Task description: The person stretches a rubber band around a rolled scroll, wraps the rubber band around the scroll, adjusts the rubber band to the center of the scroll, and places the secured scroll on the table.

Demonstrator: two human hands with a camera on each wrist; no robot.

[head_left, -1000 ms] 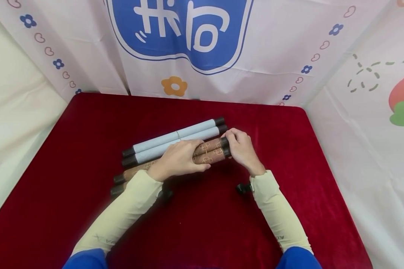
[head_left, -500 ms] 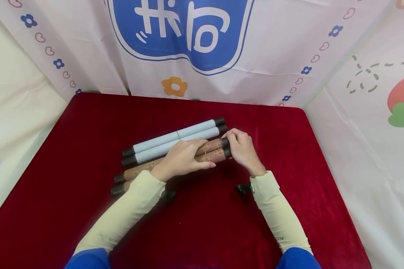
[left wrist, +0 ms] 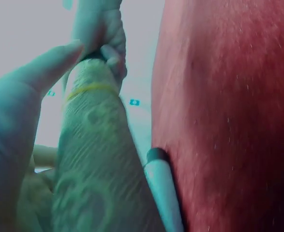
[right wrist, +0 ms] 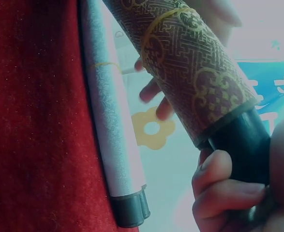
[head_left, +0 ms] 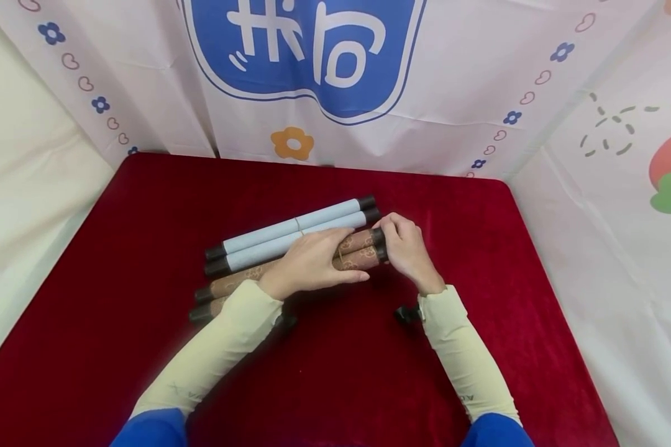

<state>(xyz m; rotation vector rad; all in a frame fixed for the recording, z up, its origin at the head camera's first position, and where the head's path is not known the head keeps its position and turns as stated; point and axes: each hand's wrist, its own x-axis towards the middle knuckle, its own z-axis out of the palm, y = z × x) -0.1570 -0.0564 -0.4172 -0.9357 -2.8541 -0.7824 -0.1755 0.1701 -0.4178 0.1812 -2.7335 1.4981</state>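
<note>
In the head view two brown patterned scrolls (head_left: 358,248) with black end knobs lie side by side, raised at the right end. A thin yellow band (right wrist: 163,21) rings them in the right wrist view. My left hand (head_left: 307,264) grips them from above near the band, thumb on the near side. Around the black knobs (right wrist: 238,145) at the right end curl the fingers of my right hand (head_left: 408,251). Just behind lies a pair of pale blue scrolls (head_left: 296,233), tied by a thin string and touched by neither hand.
Red velvet cloth (head_left: 346,372) covers the table. A white printed curtain (head_left: 442,93) hangs along the back edge, and more white fabric (head_left: 609,248) stands at the sides. A small black device (head_left: 407,314) sits at the right wrist.
My left hand has slid a little to the right along the brown scrolls. The right hand keeps its hold on the knobs, and the blue pair stays put.
</note>
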